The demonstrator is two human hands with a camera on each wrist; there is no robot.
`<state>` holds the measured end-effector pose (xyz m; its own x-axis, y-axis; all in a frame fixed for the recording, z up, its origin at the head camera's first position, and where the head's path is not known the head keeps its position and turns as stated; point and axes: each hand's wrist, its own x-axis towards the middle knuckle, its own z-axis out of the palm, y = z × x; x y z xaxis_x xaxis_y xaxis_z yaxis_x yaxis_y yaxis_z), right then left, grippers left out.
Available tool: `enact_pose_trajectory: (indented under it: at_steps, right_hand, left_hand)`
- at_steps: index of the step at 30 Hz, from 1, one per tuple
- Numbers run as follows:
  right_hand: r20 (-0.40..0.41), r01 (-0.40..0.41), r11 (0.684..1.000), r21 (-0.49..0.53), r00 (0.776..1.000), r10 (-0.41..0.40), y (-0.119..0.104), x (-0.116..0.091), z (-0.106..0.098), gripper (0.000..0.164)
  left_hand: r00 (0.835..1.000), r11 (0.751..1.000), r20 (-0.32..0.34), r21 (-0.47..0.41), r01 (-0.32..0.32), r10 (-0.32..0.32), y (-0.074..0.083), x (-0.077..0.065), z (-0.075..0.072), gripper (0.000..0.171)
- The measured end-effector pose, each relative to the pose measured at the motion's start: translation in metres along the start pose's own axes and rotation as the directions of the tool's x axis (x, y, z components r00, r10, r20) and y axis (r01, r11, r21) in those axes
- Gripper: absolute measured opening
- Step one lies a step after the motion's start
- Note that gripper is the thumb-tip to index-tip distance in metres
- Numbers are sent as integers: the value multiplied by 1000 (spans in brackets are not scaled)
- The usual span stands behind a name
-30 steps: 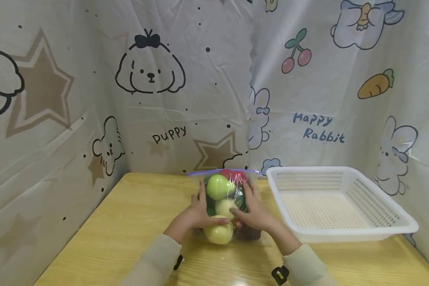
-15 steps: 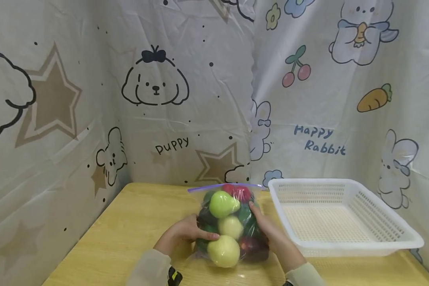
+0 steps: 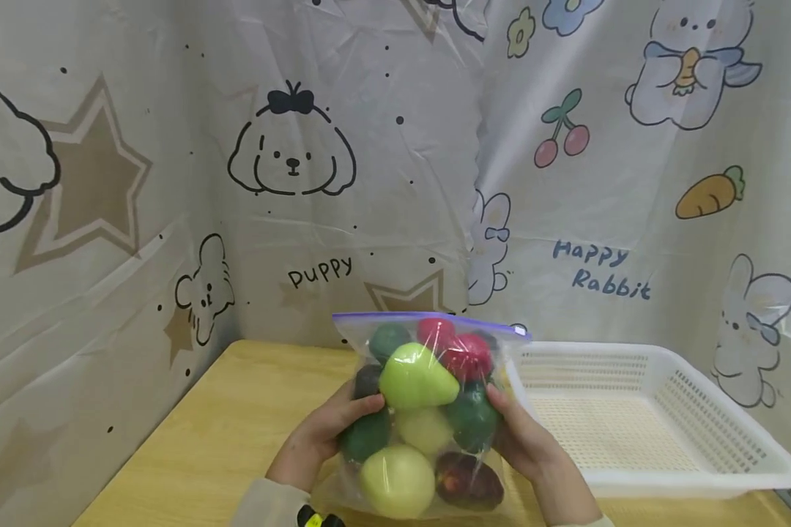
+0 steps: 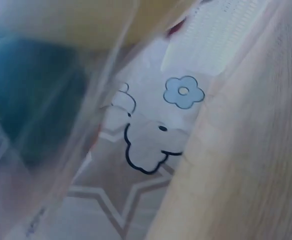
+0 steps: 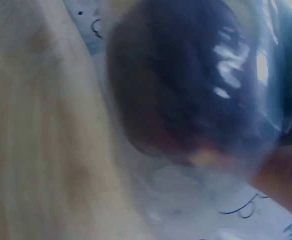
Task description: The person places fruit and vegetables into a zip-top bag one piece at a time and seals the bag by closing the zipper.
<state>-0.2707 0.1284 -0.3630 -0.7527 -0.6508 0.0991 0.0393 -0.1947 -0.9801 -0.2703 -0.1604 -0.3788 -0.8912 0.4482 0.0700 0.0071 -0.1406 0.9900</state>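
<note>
Both hands hold a clear zip bag [image 3: 382,318] with a purple zip strip along its top, packed with fruit. It stands upright and looks raised off the table. Through the plastic show a green pear [image 3: 414,377], a pale yellow round fruit [image 3: 398,481], a dark red fruit [image 3: 469,481], dark green pieces [image 3: 472,417] and red pieces [image 3: 466,356]. My left hand [image 3: 316,435] grips the left side, thumb in front. My right hand [image 3: 530,443] grips the right side. The fingers behind the bag are hidden. In the right wrist view, a dark fruit [image 5: 176,75] fills the middle, blurred.
A white perforated plastic basket [image 3: 659,479] stands on the wooden table [image 3: 191,446] to the right, partly behind the bag. Cartoon-printed curtains [image 3: 395,183] enclose the back and sides of the table.
The bag has come up and closer, and it now stands more upright. My hands have slid from its front to its two sides. The head view has tilted up slightly.
</note>
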Motion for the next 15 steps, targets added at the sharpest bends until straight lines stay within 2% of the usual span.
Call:
enact_pose_trajectory:
  at_steps: [2,3,4,6,7,8,10,11,12,13,14,15]
  right_hand:
    - [50,82,997,-16,995,-81,-7,-4,2,49]
    - [47,103,994,-23,994,-102,-11,-5,4,48]
    - [17,110,993,-41,994,-109,-14,-4,7,49]
    - [-114,93,991,-99,988,-104,-19,-1,16,53]
    - [-199,68,988,-138,975,-95,-21,0,19,54]
    - [-291,32,982,-185,953,-86,-23,1,23,53]
    - [-463,-51,959,-277,882,-87,-25,3,28,52]
    - [-522,-88,943,-320,847,-98,-25,4,29,51]
    - [-554,-116,926,-358,825,-111,-25,5,30,50]
    - [-571,-137,909,-393,812,-124,-23,6,31,50]
    - [-571,-152,891,-427,809,-136,-22,7,31,53]
    - [-555,-154,877,-456,819,-145,-20,8,31,56]
  left_hand:
    - [997,997,17,27,-71,71,7,-1,3,72]
    - [995,995,14,41,-95,95,10,-2,3,73]
    - [993,991,10,64,-119,118,13,-2,3,71]
    - [992,987,-27,112,-119,123,17,-3,3,67]
    - [992,983,-51,148,-109,118,19,-4,3,65]
    - [992,979,-65,177,-98,111,20,-4,3,65]
    - [989,967,-90,235,-96,120,23,-5,4,78]
    - [987,960,-103,261,-96,127,25,-6,6,85]
    - [984,951,-114,293,-100,139,26,-6,9,93]
    - [979,941,-133,321,-105,154,27,-5,12,101]
    - [973,932,-155,345,-110,172,27,-4,15,109]
    - [964,924,-183,366,-113,190,27,-3,18,114]
